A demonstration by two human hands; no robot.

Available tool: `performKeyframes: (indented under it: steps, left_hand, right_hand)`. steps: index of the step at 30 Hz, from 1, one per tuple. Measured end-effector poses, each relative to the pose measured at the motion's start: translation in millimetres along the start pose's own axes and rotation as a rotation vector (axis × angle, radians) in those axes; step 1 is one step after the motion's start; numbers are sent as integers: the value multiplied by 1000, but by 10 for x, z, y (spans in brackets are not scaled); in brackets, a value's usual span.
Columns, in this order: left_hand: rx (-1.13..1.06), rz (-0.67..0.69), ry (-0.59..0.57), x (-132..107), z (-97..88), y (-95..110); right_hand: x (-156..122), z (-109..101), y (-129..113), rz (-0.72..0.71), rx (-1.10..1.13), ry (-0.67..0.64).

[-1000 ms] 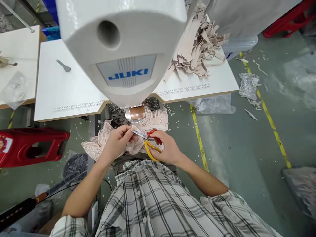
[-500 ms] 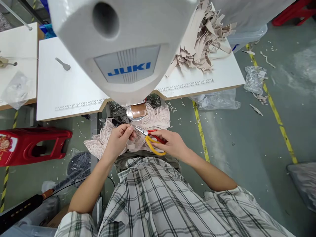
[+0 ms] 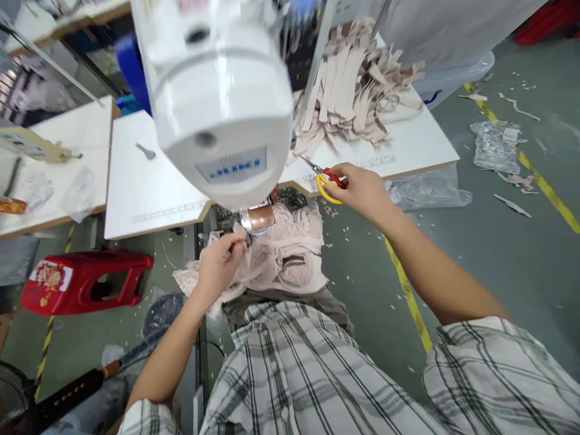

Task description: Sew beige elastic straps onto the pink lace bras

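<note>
My right hand point(image 3: 360, 188) grips a pair of scissors point(image 3: 328, 179) by its red and yellow handles, with the tips over the white tabletop beside the sewing machine. Pale pink lace bras point(image 3: 296, 272) lie across my lap, below the machine's brown-and-metal working end point(image 3: 260, 217). My left hand point(image 3: 220, 263) is closed, thumb and fingers pinching an edge of the pink fabric just left of that end. The bit between its fingertips is partly hidden.
The white JUKI sewing machine point(image 3: 222, 121) hangs over the middle of the white table point(image 3: 421, 142). Beige fabric strips point(image 3: 348, 90) are heaped at its right. A red stool point(image 3: 86, 281) stands at lower left. Plastic bags point(image 3: 496, 145) and scraps litter the floor.
My right hand has carried the scissors up and right, away from my left hand to the table edge. My left hand stays near the machine with the fabric. The head view has shifted.
</note>
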State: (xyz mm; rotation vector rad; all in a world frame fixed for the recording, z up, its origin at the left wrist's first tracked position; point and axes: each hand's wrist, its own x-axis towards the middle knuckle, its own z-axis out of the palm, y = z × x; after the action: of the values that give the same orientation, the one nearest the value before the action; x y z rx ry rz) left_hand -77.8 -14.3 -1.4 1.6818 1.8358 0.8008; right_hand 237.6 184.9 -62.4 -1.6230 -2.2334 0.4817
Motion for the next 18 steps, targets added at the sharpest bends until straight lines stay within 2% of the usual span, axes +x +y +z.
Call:
performKeyframes:
  steps: [3, 4, 6, 7, 8, 10, 11, 12, 13, 15, 18]
  left_hand:
    - [21, -24, -243, 74, -197, 37]
    - [30, -46, -309, 95, -263, 43]
    - [111, -84, -356, 123, -351, 37]
    - [184, -68, -332, 128, -360, 27]
    - [273, -21, -280, 127, -342, 17]
    - [447, 155, -141, 110, -232, 10]
    - [515, 258, -85, 97, -151, 21]
    - [566, 353, -49, 82, -62, 45]
    - [597, 431, -27, 67, 28, 83]
    - [609, 548, -13, 41, 188, 202]
    - [503, 555, 41, 23, 340, 447]
  right_hand:
    - [413, -42, -58, -115, -68, -11]
    - [431, -79, -140, -144, -46, 12]
    - [249, -136, -363, -149, 100, 85]
    - [60, -143, -489, -118, 218, 46]
    - [-171, -134, -615, -128, 359, -86]
    - [-664, -72, -852, -298, 594, -481]
    - [-879, -22, -954, -383, 639, -607]
    - [-1051, 39, -1041, -441, 656, -651]
    - [-1173, 106, -1112, -452, 666, -637]
    - [-1275, 233, -1207, -387, 734, -516]
    - [-1222, 303, -1280, -137, 1011, -370]
